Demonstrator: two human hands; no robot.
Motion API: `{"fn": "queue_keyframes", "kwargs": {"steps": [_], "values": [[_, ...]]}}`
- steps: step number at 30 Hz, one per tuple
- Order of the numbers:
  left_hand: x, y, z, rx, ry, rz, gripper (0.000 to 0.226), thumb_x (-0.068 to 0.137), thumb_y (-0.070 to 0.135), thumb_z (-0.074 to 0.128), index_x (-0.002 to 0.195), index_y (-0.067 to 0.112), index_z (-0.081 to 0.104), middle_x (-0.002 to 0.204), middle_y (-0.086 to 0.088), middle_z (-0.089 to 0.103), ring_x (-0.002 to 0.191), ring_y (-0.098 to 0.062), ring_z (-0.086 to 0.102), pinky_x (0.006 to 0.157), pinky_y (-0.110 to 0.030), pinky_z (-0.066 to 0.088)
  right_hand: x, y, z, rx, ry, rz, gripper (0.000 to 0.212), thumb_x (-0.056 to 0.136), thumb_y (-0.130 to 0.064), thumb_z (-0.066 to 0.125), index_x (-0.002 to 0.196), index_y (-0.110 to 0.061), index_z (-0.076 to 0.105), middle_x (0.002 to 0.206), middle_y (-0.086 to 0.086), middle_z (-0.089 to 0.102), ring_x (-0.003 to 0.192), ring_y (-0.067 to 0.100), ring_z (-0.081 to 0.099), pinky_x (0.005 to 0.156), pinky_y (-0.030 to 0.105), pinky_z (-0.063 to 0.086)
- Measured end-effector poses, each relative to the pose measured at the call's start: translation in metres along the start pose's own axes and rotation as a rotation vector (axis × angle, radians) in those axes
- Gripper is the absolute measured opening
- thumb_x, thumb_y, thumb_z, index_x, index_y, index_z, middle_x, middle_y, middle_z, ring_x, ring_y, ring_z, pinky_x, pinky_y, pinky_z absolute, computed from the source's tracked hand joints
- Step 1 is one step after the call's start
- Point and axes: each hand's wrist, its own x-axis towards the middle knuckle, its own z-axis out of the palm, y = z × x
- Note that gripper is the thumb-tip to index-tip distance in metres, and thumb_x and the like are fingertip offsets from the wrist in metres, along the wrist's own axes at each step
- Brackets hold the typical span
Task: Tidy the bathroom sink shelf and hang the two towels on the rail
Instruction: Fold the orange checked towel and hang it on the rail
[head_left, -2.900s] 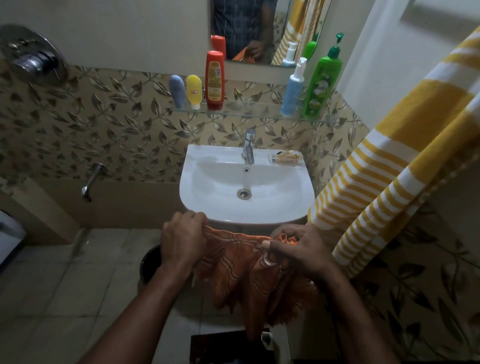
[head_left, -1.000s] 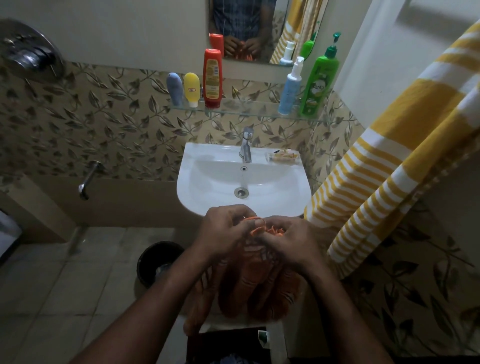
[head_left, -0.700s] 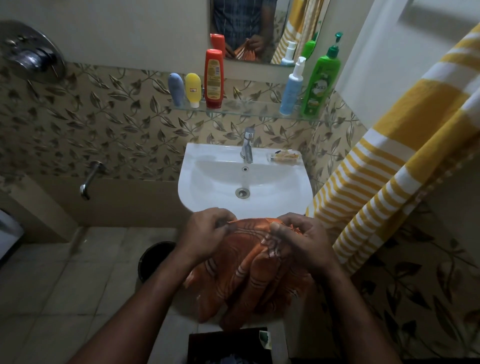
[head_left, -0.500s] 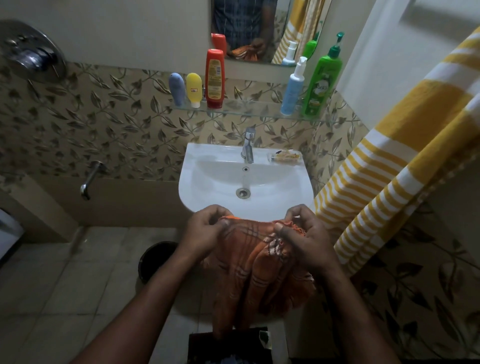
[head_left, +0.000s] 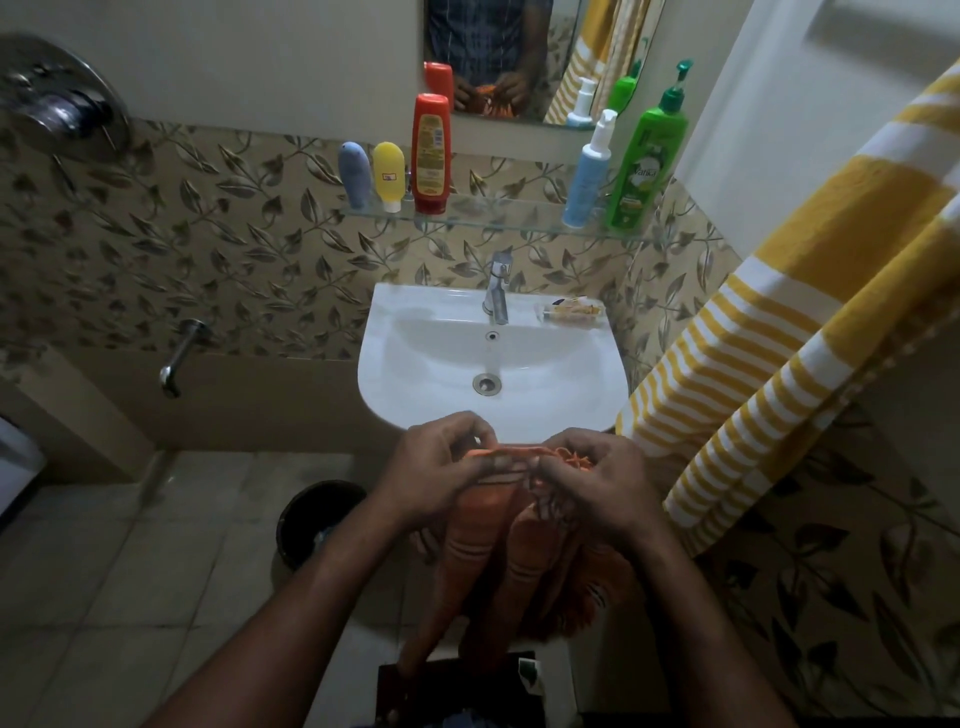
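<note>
Head view: left hand (head_left: 441, 467) and right hand (head_left: 587, 480) meet in front of the sink (head_left: 415, 364), fingers curled, both pinching the orange towel's (head_left: 488, 561) top edge.

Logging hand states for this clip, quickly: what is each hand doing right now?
Left hand: pinching the top edge of the orange towel.
Right hand: pinching the same towel edge, close beside the left.

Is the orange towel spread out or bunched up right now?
Bunched up. The left hand and right hand pinch the orange towel by its top edge, close together before the sink; it hangs in narrow folds.
</note>
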Motion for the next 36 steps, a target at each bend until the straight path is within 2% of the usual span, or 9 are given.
{"fn": "queue_keyframes", "kwargs": {"steps": [6, 11, 14, 18, 23, 29, 32, 34, 36], "values": [[-0.008, -0.003, -0.010, 0.021, 0.090, 0.014, 0.022, 0.081, 0.029, 0.064, 0.094, 0.024, 0.081, 0.090, 0.016, 0.079, 0.090, -0.003, 0.074, 0.082, -0.029, 0.058, 0.001, 0.024, 0.000, 0.069, 0.096, 0.003, 0.019, 0.086, -0.011, 0.082, 0.084, -0.029, 0.080, 0.086, -0.017, 0.076, 0.085, 0.005, 0.071, 0.078, 0.030, 0.054], [-0.006, -0.002, -0.004, 0.032, 0.121, 0.016, 0.008, 0.083, 0.027, 0.067, 0.088, 0.023, 0.073, 0.084, 0.007, 0.075, 0.083, -0.014, 0.072, 0.078, -0.044, 0.058, 0.000, 0.018, 0.009, 0.122, 0.024, -0.020, 0.027, 0.090, -0.005, 0.075, 0.101, -0.029, 0.082, 0.101, -0.015, 0.079, 0.098, 0.005, 0.073, 0.087, 0.029, 0.056], [-0.003, 0.005, 0.004, 0.074, 0.125, 0.039, 0.019, 0.082, 0.042, 0.066, 0.086, 0.024, 0.072, 0.080, 0.009, 0.075, 0.079, -0.012, 0.071, 0.074, -0.046, 0.057, -0.001, 0.001, 0.015, 0.083, -0.079, -0.025, 0.025, 0.080, -0.036, 0.080, 0.105, -0.039, 0.081, 0.103, -0.021, 0.079, 0.100, 0.002, 0.073, 0.090, 0.028, 0.057], [0.000, 0.010, 0.007, 0.136, 0.107, 0.076, 0.024, 0.081, 0.049, 0.066, 0.086, 0.026, 0.072, 0.077, 0.007, 0.073, 0.073, -0.014, 0.069, 0.069, -0.046, 0.056, -0.001, -0.010, 0.023, -0.078, -0.125, 0.043, 0.046, 0.062, -0.075, 0.074, 0.087, -0.037, 0.082, 0.080, -0.016, 0.078, 0.077, 0.001, 0.072, 0.071, 0.028, 0.058], [0.001, 0.006, -0.002, 0.169, 0.060, 0.040, 0.022, 0.079, 0.041, 0.065, 0.090, 0.028, 0.079, 0.084, 0.013, 0.078, 0.082, -0.007, 0.072, 0.078, -0.038, 0.058, 0.002, -0.001, 0.013, -0.085, -0.064, -0.009, 0.013, 0.084, -0.040, 0.077, 0.093, -0.032, 0.084, 0.079, -0.018, 0.078, 0.075, 0.002, 0.072, 0.070, 0.033, 0.057], [-0.001, -0.018, -0.015, 0.567, 0.170, 0.023, 0.029, 0.083, 0.030, 0.060, 0.100, 0.024, 0.083, 0.096, 0.002, 0.077, 0.092, -0.028, 0.069, 0.079, -0.042, 0.059, 0.000, 0.009, -0.003, -0.013, -0.055, -0.007, 0.021, 0.079, -0.047, 0.073, 0.088, -0.031, 0.084, 0.079, -0.011, 0.079, 0.074, 0.011, 0.074, 0.070, 0.043, 0.059], [0.000, -0.024, -0.018, 0.808, 0.254, 0.028, 0.015, 0.087, 0.025, 0.073, 0.099, 0.025, 0.083, 0.085, -0.003, 0.069, 0.083, -0.031, 0.063, 0.069, -0.042, 0.056, -0.005, 0.005, -0.005, -0.055, -0.181, -0.049, 0.007, 0.087, -0.034, 0.078, 0.089, -0.031, 0.084, 0.079, -0.015, 0.078, 0.075, 0.006, 0.074, 0.068, 0.035, 0.058], [0.000, -0.021, -0.018, 0.785, 0.285, -0.085, 0.020, 0.091, 0.031, 0.066, 0.104, 0.029, 0.081, 0.086, -0.002, 0.075, 0.083, -0.032, 0.070, 0.069, -0.041, 0.059, -0.008, -0.001, 0.000, -0.073, -0.256, -0.075, 0.006, 0.089, -0.031, 0.079, 0.092, -0.032, 0.084, 0.079, -0.018, 0.078, 0.076, 0.003, 0.074, 0.066, 0.027, 0.056], [0.003, -0.013, -0.017, 0.484, 0.251, -0.218, 0.028, 0.091, 0.038, 0.056, 0.105, 0.035, 0.080, 0.085, 0.004, 0.078, 0.083, -0.026, 0.074, 0.073, -0.041, 0.061, -0.011, -0.007, 0.009, -0.106, -0.285, -0.116, 0.012, 0.085, -0.039, 0.075, 0.092, -0.034, 0.084, 0.078, -0.022, 0.076, 0.076, 0.001, 0.073, 0.065, 0.024, 0.054]]}}
